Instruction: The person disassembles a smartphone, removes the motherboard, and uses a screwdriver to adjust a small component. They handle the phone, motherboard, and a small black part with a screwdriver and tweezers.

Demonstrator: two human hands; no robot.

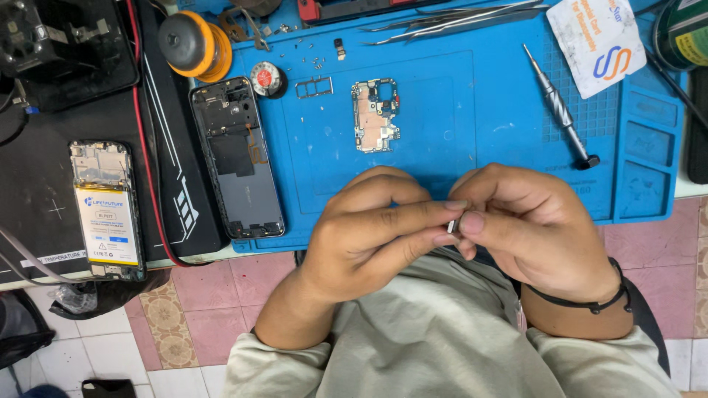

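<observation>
1. We pinch a tiny silvery part (452, 225) between the fingers (442, 206) of our left hand (369, 236) and right hand (531, 228), both closed narrowly on it.
2. It sits off the tabletop's near edge, above our lap; too small to tell its long axis or facing.
3. A slip could drop it onto the tiled floor (199, 309).
4. The circuit board (376, 114) lies mid-mat (501, 147); the screwdriver (560, 110) lies toward the mat's right edge.

A tiny pale part (452, 224) pinched between the hands' fingertips (451, 206) was too small to identify. Beyond the hands, the tweezers (457, 18) and the roll (682, 33) at far right ran off the edge.
</observation>
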